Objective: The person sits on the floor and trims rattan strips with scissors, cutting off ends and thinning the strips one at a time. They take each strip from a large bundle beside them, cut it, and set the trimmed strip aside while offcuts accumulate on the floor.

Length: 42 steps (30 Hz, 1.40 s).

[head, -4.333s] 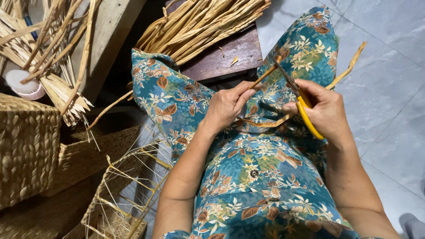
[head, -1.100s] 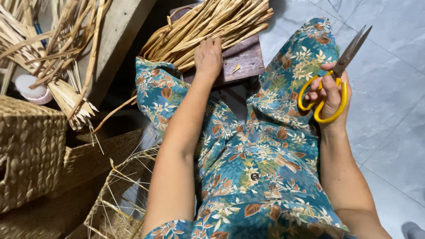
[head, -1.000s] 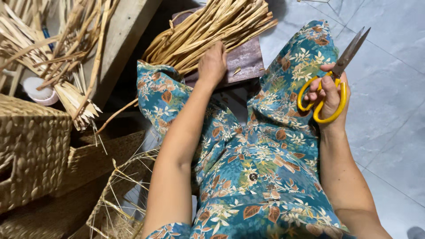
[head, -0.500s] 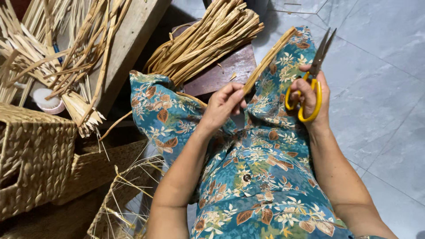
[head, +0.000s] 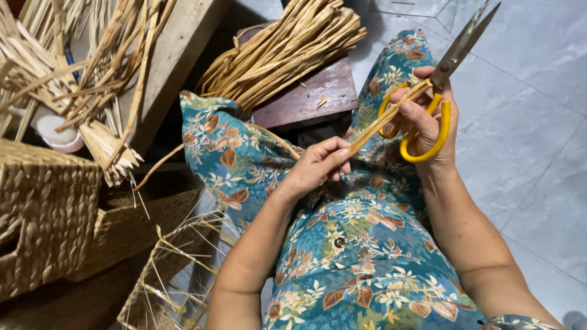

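- Left hand (head: 318, 166) pinched the near end of a dried reed strip (head: 384, 117) over the lap; far end ran up to the right hand (head: 422, 125).
- Right hand was closed on yellow-handled scissors (head: 435, 91), blades shut, tips up.
- Strip looked light, thin, bendy, prob. brittle; best held w/ fingertips near the ends.
- Reed bundle (head: 287, 52) lay on the wooden stool (head: 312, 101) by the knees.

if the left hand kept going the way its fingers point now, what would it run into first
Probably the right hand with the yellow-handled scissors: the left hand points up and right along the straw strip it pinches. Depth between the hands is unclear.
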Tool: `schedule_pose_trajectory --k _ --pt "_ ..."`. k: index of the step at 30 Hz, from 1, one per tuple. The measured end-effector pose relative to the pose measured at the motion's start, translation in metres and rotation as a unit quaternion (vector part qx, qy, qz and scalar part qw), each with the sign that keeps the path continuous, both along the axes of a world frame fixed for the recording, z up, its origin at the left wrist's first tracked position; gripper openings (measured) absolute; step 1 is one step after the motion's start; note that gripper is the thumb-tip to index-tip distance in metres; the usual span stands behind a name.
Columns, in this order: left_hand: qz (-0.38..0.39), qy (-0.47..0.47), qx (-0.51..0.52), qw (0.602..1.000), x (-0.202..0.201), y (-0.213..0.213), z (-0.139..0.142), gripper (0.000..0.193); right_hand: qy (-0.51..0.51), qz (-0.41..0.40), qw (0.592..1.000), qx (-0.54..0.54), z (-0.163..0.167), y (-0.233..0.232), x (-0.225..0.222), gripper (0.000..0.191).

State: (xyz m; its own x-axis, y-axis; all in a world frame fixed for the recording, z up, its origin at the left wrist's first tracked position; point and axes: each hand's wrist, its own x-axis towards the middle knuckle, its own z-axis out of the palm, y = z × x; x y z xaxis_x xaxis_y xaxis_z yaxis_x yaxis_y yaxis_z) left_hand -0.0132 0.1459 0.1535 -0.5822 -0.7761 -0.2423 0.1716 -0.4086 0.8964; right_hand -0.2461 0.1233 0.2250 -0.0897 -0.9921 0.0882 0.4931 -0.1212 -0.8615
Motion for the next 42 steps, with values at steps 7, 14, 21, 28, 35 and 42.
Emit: schedule_pose_trajectory --k 7,14,21,28,35,42 --pt "0.103 -0.148 -0.161 0.970 -0.003 0.014 0.035 0.032 0.068 -0.006 0.998 0.019 -0.004 0.004 0.007 0.051" --pt "0.191 -0.239 -0.312 0.900 -0.010 0.008 0.071 0.029 0.164 0.062 0.984 0.001 -0.001 0.007 0.032 0.048" --pt "0.242 0.044 -0.180 0.952 -0.004 -0.007 0.049 0.019 0.147 0.123 0.981 0.026 0.005 0.001 0.051 0.054" --pt "0.252 0.080 -0.083 0.961 0.014 -0.009 0.031 0.028 0.330 0.119 0.936 -0.040 -0.003 0.018 0.041 0.077" --pt "0.252 0.115 -0.092 0.956 0.015 -0.008 0.029 0.025 0.499 0.096 0.859 -0.056 0.010 0.042 0.050 0.082" --pt "0.248 0.102 -0.125 0.955 0.012 -0.006 0.022 0.021 0.563 0.061 0.815 -0.123 0.026 0.037 0.064 0.082"
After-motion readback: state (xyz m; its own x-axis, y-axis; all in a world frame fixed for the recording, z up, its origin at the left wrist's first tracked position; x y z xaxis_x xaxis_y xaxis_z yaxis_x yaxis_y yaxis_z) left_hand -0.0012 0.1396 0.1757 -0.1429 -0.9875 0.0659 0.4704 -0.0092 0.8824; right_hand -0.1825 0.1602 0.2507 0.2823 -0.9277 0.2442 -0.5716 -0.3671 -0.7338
